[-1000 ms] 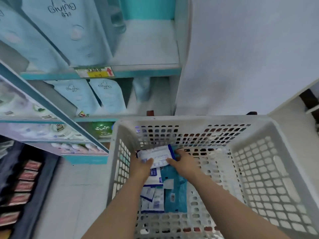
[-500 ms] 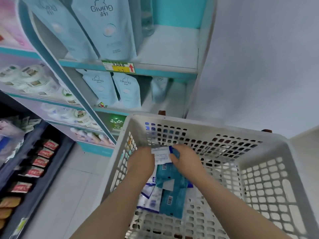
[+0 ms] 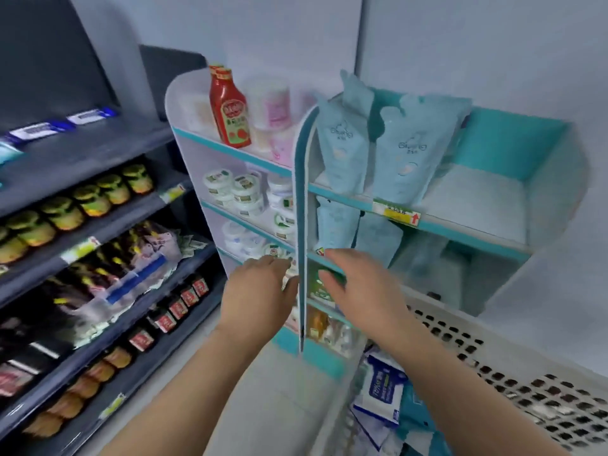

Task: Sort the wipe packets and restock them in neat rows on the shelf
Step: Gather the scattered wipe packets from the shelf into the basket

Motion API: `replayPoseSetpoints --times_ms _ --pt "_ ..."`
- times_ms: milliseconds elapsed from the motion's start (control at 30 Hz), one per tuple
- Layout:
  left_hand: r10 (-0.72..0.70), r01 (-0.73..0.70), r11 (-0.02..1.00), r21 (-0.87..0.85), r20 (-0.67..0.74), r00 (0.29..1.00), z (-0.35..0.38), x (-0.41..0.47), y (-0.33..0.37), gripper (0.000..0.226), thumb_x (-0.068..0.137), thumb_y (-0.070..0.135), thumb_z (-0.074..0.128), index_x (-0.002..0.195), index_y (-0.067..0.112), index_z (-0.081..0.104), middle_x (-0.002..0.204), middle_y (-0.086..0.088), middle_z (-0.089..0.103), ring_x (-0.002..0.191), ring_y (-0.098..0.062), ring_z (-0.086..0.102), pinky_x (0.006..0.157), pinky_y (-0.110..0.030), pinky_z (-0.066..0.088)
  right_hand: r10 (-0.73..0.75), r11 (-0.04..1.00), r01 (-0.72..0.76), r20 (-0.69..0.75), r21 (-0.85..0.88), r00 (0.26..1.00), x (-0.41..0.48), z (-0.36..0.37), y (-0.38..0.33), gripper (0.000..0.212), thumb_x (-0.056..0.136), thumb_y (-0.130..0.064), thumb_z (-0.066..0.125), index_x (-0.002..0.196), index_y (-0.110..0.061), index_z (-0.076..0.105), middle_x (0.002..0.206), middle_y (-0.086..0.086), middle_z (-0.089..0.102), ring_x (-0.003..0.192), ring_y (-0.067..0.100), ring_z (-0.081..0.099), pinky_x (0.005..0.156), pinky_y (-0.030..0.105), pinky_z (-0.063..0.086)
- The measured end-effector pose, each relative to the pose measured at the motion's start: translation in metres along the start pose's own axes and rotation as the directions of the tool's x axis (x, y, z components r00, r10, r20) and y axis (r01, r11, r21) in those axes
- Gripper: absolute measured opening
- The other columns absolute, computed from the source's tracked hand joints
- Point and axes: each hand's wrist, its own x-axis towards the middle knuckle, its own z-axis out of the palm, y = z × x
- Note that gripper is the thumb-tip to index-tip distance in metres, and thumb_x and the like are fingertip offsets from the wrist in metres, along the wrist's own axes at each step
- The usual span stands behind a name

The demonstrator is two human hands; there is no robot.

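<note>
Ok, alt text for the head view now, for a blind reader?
The empty left hand and right hand reach towards a white-and-teal shelf unit, either side of its upright panel. Pale blue pouches stand on it; a white perforated plastic basket, lower right, holds white-and-blue wipe packets.

The left hand (image 3: 260,291) and right hand (image 3: 358,291) are both blurred at the edges. It cannot be told whether their fingertips touch the upright shelf panel (image 3: 301,225) that stands between them. Just past the right fingers a green pack (image 3: 320,286) is partly covered, its print unreadable. Above those fingers the price tag (image 3: 396,213) is too small to read. Below them the forearm hides part of the wipe packets (image 3: 383,390), and the picture's edge cuts off both these and the basket (image 3: 487,327). Left of the left fingers, the jars (image 3: 62,215) blur together.
</note>
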Motion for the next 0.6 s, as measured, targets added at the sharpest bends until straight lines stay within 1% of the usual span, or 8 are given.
replayPoseSetpoints --times_ms 67,167,200,267,333,400,467,600 --pt "-0.051 0.052 0.998 0.023 -0.038 0.998 -0.017 -0.001 -0.048 0.025 0.085 0.036 0.054 0.085 0.017 0.069 0.073 0.000 0.065 0.069 -0.026 0.062 0.055 -0.032 0.048 -0.063 0.998 0.063 -0.001 -0.017 0.998 0.026 0.017 -0.043 0.035 0.097 -0.036 0.047 0.128 -0.022 0.057 0.119 0.000 0.064 0.107 0.019 0.056 0.088 0.032 0.045" --pt "-0.124 0.125 0.992 0.018 -0.071 0.990 -0.043 -0.003 -0.126 0.021 0.090 0.037 0.054 0.084 0.019 0.063 0.079 0.001 0.064 0.077 -0.023 0.059 0.056 -0.028 0.033 -0.144 0.989 0.144 0.022 -0.025 0.989 0.067 0.047 -0.112 0.034 0.096 -0.035 0.047 0.121 -0.015 0.060 0.114 0.005 0.066 0.106 0.023 0.057 0.089 0.037 0.044" --pt "-0.146 0.149 0.989 0.021 -0.089 0.985 -0.054 -0.004 -0.152 0.023 0.090 0.037 0.053 0.083 0.017 0.063 0.078 0.000 0.064 0.076 -0.024 0.059 0.056 -0.028 0.032 -0.167 0.986 0.167 0.035 -0.013 0.985 0.081 0.057 -0.136 0.036 0.096 -0.035 0.048 0.124 -0.015 0.059 0.117 0.005 0.065 0.109 0.023 0.056 0.091 0.036 0.043" --pt "-0.188 0.194 0.980 0.038 -0.116 0.975 -0.074 -0.004 -0.203 0.026 0.091 0.037 0.052 0.080 0.016 0.063 0.074 -0.001 0.062 0.074 -0.025 0.059 0.055 -0.029 0.037 -0.215 0.977 0.213 0.055 0.032 0.975 0.108 0.076 -0.184 0.041 0.097 -0.035 0.048 0.134 -0.018 0.053 0.126 0.002 0.062 0.117 0.021 0.054 0.095 0.031 0.041" --pt "-0.237 0.243 0.969 0.038 -0.111 0.965 -0.096 -0.003 -0.250 0.025 0.093 0.038 0.050 0.081 0.018 0.061 0.077 0.001 0.061 0.078 -0.024 0.061 0.058 -0.030 0.042 -0.258 0.965 0.253 0.065 0.075 0.964 0.133 0.092 -0.229 0.043 0.098 -0.035 0.048 0.139 -0.021 0.049 0.131 0.000 0.059 0.121 0.018 0.051 0.096 0.027 0.037" --pt "-0.279 0.288 0.957 0.035 -0.156 0.948 -0.113 0.000 -0.291 0.026 0.094 0.041 0.049 0.094 0.020 0.066 0.090 0.002 0.067 0.086 -0.022 0.063 0.067 -0.033 0.050 -0.279 0.956 0.271 0.063 0.114 0.958 0.157 0.107 -0.266 0.044 0.097 -0.035 0.049 0.139 -0.022 0.049 0.133 -0.002 0.058 0.122 0.016 0.051 0.097 0.026 0.037" --pt "-0.327 0.341 0.939 0.047 -0.193 0.925 -0.129 0.007 -0.329 0.030 0.094 0.043 0.049 0.106 0.021 0.067 0.102 0.001 0.068 0.093 -0.022 0.063 0.074 -0.035 0.053 -0.296 0.948 0.286 0.061 0.142 0.953 0.184 0.126 -0.298 0.044 0.096 -0.037 0.050 0.138 -0.023 0.050 0.134 -0.003 0.058 0.121 0.016 0.052 0.097 0.028 0.040" --pt "-0.420 0.434 0.901 0.024 -0.202 0.885 -0.141 0.033 -0.393 0.030 0.094 0.044 0.051 0.111 0.025 0.065 0.105 0.002 0.068 0.097 -0.020 0.063 0.076 -0.032 0.053 -0.317 0.936 0.297 0.090 0.187 0.944 0.239 0.154 -0.340 0.045 0.095 -0.038 0.052 0.138 -0.024 0.051 0.135 -0.003 0.057 0.120 0.017 0.054 0.099 0.030 0.042"
